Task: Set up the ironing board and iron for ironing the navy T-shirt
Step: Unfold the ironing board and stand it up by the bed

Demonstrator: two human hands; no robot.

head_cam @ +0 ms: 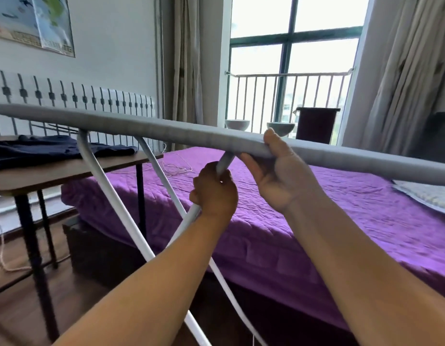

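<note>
Far to the left of your fingers, the navy T-shirt [54, 148] lies crumpled on the wooden bench [74, 171], which stands against the radiator [74, 96] under a wall poster [34, 21]. The ironing board [146, 126] runs across the whole view as a grey padded edge, tilted, its left end above the bench and its right end lower, past your right arm. Two white legs [111, 196] drop from its underside and cross below and left of your left hand.

Your left hand [215, 193] is wrapped round a white leg just under the board, fingers [225, 174] curled tight about the tube. Just beside it to the right, your right hand [279, 171] grips the board's near edge: the thumb lies over the top and the fingers curl under the padding, hidden from view there.

Behind both hands is a bed [316, 221] with a purple quilt, a thin pale cord [176, 168] lying on it beyond your left hand. Further back, two bowls [237, 124] sit at the window [291, 58], with curtains [404, 71] hanging to the right. No iron shows anywhere.
</note>
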